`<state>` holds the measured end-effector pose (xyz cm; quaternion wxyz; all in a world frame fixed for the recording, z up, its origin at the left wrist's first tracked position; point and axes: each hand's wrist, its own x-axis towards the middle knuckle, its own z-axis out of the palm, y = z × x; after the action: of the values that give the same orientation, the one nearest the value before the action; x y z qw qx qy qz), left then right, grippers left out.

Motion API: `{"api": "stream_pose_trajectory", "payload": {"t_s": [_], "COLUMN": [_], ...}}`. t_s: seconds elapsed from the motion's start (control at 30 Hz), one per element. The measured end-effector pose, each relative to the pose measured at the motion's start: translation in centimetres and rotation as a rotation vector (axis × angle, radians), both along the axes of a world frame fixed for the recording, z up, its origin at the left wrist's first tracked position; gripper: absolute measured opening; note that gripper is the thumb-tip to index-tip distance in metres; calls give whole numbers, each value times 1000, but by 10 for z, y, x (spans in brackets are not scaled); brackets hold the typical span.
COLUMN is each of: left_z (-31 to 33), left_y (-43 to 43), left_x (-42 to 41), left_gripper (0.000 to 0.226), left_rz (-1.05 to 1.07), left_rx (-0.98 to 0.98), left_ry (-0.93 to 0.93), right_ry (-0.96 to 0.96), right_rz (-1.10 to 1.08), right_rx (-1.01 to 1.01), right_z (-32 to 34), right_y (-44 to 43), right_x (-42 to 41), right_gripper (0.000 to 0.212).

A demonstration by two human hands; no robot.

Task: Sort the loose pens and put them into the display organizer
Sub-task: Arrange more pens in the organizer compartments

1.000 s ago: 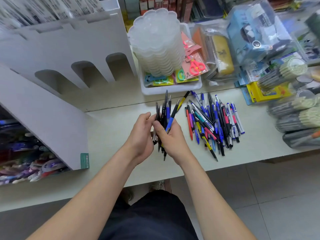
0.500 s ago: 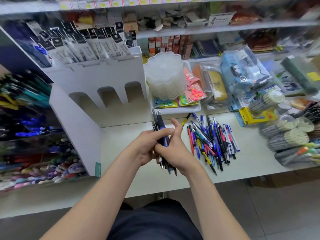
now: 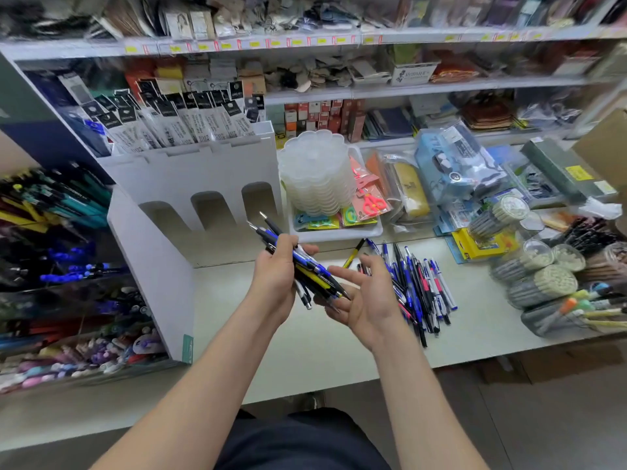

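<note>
Pens (image 3: 315,271) bundled in the gripping left hand (image 3: 274,279); open right hand (image 3: 369,300) beside should square their tips before slotting

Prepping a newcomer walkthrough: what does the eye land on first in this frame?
First, the bundle of pens at centre, held in the grip of the left hand above the counter, with the right hand open just below its tips. Next, the pile of loose pens spread on the counter to the right of the hands. Then the white display organizer with arched slots, at the left behind the hands.
</note>
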<state>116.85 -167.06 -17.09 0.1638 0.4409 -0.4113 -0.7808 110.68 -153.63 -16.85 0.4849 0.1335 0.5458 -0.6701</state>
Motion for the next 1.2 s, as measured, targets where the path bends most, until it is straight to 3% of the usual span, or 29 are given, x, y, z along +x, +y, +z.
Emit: {"api": "stream_pose_trajectory", "payload": {"t_s": [0.13,0.3,0.47,0.63,0.77,0.93,1.1,1.2], "left_z": [12,13,15,22,27,24,29,34], "left_y": [19,39,25,8,4,-8,-27,-38], "left_x": [-4,2,10,30,47,66,90,107], "left_gripper": [5,37,32,26,29,14,10,15], "left_rz": [34,-40,-168,-411,-505,-465,-492,-559], "left_rx": [-136,-259,-485,-518,-648,-712,-557,-603], "left_ry": [87,53,-13,-66,-155,-279,-190,-194], "right_ry": [-150,-213,16,475,662,642,572,537], "right_rz": [-282,-378,-259,-90,145,242,308,260], "right_rx": [-6,-79,103,-35,-7,-38,-172,-233], "right_z": [-2,3,-2,13,10,-5,1,5], "right_y": [-24,-39,-32,-32,-43,-56,-63,-73], "right_x": [25,34,36,21,26,33,45,59], "right_gripper": [36,37,39,31,72,47,41,53]}}
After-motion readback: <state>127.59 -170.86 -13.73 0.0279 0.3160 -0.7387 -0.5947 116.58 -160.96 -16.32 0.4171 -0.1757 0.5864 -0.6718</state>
